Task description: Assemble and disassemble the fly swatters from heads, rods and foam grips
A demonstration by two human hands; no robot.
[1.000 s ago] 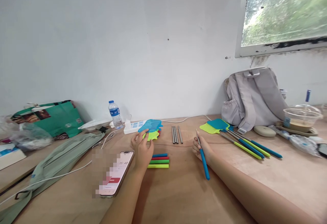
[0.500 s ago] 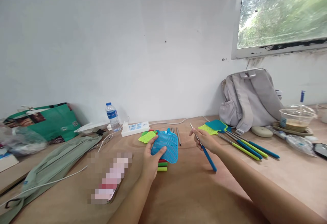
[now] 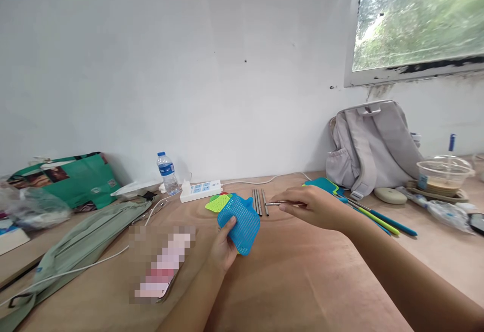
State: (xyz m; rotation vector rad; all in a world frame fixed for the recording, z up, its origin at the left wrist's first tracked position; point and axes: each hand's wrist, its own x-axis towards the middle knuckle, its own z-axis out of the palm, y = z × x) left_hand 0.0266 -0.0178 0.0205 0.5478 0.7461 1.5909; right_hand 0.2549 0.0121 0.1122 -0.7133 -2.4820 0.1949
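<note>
My left hand (image 3: 224, 251) grips a blue perforated fly swatter head (image 3: 244, 223) by its lower left side, thumb on its face. The head's short socket points up and to the right. My right hand (image 3: 312, 206) is closed on a thin metal fly swatter rod (image 3: 275, 203), whose bare end points left towards the socket, some way apart from it. The hand and forearm hide the rod's handle. Between the hands, several metal rods (image 3: 257, 203) lie side by side. Behind the blue head are a yellow-green swatter head (image 3: 218, 203) and a little red and green.
At the right lie several fly swatters (image 3: 381, 221) with blue and yellow-green handles, partly behind my forearm. A grey backpack (image 3: 374, 145), a plastic cup (image 3: 442, 178), a white power strip (image 3: 200, 190), a water bottle (image 3: 167, 173) and a blurred-out phone (image 3: 164, 266) surround the work area.
The rod in my right hand has swung from steeply slanted to nearly level, its bare end now pointing left. My left hand has tilted the blue head, turning its socket to the right.
</note>
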